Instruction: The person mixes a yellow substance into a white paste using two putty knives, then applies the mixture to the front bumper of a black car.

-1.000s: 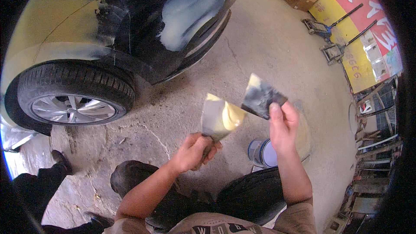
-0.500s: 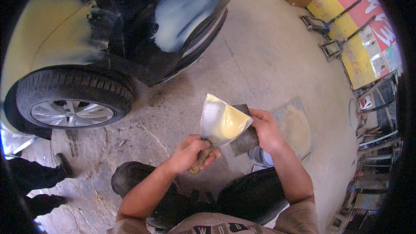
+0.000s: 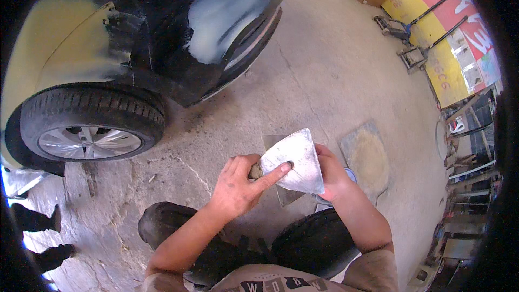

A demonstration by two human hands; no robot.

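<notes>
Crouching on the concrete floor (image 3: 346, 70), the person holds two putty knives together just in front of their knees. Their left hand (image 3: 238, 186) is clenched around the handle of a wide putty knife (image 3: 297, 162), with the forefinger stretched out flat and pressing on the pale metal blade. That blade lies tilted, its broad edge pointing up and to the right, and it looks wiped nearly bare. Underneath it sits a second, darker blade (image 3: 278, 194), of which only slivers show at the upper left and lower edge; the two blades touch face to face. The right hand (image 3: 332, 176) grips from the far side, fingers curled behind the blades, so I cannot tell exactly which part it grasps. Just behind that hand a small tin (image 3: 351, 174) peeks out, and beside it lies a flat board smeared with yellowish filler (image 3: 367, 157). A black car (image 3: 162, 48) with pale filler patches stands well apart, its front wheel (image 3: 89, 130) to the left.
</notes>
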